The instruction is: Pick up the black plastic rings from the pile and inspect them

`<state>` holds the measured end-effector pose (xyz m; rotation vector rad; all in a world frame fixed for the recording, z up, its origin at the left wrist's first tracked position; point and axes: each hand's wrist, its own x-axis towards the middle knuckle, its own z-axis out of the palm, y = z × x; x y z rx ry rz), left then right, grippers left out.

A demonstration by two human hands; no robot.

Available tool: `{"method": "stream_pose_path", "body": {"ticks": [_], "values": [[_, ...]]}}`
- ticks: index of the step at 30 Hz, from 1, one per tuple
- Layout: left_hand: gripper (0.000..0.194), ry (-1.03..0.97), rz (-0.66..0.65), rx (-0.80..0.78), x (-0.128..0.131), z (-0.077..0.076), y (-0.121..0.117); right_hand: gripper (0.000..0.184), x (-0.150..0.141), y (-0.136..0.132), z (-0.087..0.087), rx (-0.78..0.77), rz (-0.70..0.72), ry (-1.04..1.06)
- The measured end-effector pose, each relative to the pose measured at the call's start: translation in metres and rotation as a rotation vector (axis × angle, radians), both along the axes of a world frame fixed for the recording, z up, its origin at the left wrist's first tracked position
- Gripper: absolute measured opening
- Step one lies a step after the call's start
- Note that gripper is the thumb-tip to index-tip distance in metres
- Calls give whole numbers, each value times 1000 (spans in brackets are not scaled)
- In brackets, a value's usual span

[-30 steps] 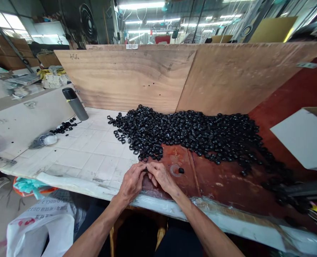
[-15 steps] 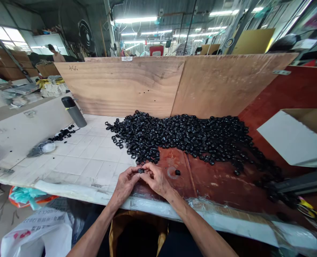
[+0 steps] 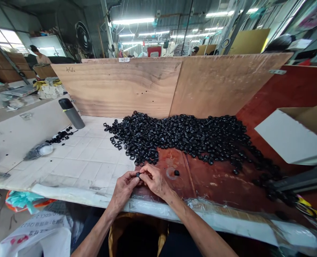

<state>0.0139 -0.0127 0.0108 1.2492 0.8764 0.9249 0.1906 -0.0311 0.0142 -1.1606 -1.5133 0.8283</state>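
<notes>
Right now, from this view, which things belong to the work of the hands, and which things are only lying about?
Part of the work:
left hand
right hand
small black ring pinched between both hands
heap of black rings
single black ring

Only lying about:
grey bottle with black cap
clear plastic bag
white plastic sack

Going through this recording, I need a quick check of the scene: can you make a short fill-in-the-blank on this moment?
The left hand and the right hand hold one small black ____.
A lone black ring lies to the ____ of the hands.
The board behind the heap of black rings is made of ____.
A grey bottle stands to the ____ of the heap.

ring; right; wood; left
</notes>
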Motion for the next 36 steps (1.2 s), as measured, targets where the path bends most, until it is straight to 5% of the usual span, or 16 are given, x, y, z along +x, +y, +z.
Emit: {"method": "stream_pose_path", "body": {"ticks": [5,10,15,19,22,24,27,30,32,36], "values": [[34,4,85,38,5,-3,-5,18,-1,-2,-1,106,-13,-180],[23,349,240,548,10,-13,-9,24,-3,-1,-4,60,-2,-164],[29,569,254,959,2,-21,-10,37,-1,-2,-3,-296,172,68],[32,604,178,1034,-10,-15,-12,38,1,-7,5,-384,284,160],[30,568,52,926,-26,8,-21,37,1,-8,9,-429,340,127],[24,609,-141,776,-36,29,-28,36,3,-4,8,-343,221,-5],[8,722,-440,587,-38,50,-26,21,9,9,-3,-98,-245,-200],[9,772,-241,580,-15,43,-3,12,19,22,-19,52,-484,-386],[15,814,-59,655,7,27,18,17,24,27,-27,75,-479,-520],[10,996,46,739,38,0,46,11,28,29,-32,27,-511,-609]]}}
